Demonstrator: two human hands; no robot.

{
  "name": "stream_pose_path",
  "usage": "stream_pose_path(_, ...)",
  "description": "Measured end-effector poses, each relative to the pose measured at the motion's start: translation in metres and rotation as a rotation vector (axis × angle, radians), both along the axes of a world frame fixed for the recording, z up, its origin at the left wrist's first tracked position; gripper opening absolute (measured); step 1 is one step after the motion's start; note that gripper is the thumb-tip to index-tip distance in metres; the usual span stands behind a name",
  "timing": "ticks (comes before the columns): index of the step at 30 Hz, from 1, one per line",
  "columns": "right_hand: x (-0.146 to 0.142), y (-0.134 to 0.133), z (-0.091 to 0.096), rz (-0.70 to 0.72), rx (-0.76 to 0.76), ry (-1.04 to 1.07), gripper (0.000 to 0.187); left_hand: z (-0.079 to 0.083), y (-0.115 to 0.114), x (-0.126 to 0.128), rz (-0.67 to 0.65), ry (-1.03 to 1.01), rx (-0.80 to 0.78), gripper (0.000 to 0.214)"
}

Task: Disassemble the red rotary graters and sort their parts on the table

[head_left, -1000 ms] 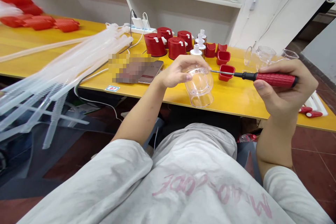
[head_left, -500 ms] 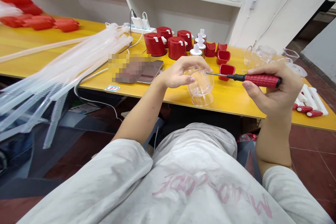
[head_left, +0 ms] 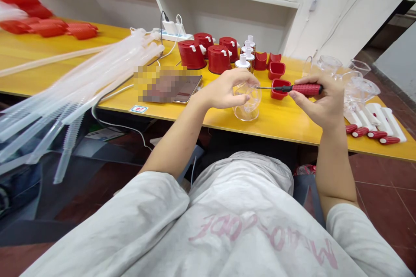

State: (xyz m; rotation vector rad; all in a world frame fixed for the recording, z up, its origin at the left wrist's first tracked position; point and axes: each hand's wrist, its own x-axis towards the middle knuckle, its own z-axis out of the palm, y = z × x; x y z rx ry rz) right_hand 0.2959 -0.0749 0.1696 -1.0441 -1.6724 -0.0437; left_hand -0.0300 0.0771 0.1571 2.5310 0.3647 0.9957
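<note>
My left hand (head_left: 232, 90) is closed around the upper part of a clear plastic cup-shaped part (head_left: 247, 112), near the front edge of the yellow table. My right hand (head_left: 320, 99) grips the red handle of a screwdriver (head_left: 305, 90) with a black collar. The screwdriver's thin metal shaft points left, and its tip meets the side of the clear part beside my left fingertips. Whether a screw sits at the tip is too small to tell. Just behind the shaft stands an open red plastic cup (head_left: 280, 83).
Red housings (head_left: 219, 59) and white-topped cylinders (head_left: 242, 61) stand at the back. Clear parts (head_left: 360, 88) and white pieces with red handles (head_left: 391, 127) lie at right. Translucent corrugated tubes (head_left: 107, 69), a phone (head_left: 188, 86) and cables (head_left: 97, 112) spread over the left side.
My right hand has moved left with the screwdriver. The clear part has turned and tilted slightly in my left hand, its lower rim shifting up and left.
</note>
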Motion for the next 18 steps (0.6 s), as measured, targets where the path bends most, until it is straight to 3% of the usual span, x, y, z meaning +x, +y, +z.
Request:
stream_pose_path(5, 0.011, 0.017, -0.011, 0.025, -0.144, -0.001, 0.029, -0.001, -0.002, 0.0, 0.132, 0.075, 0.014, 0.049)
stream_pose_path(13, 0.016, 0.019, -0.012, 0.076, -0.374, -0.054, 0.033, 0.0, -0.004, 0.001, 0.17, 0.119, -0.001, 0.05)
stream_pose_path(18, 0.018, 0.022, -0.015, 0.093, -0.407, -0.035, 0.037, 0.003, -0.008, 0.002, 0.187, 0.143, -0.031, 0.053)
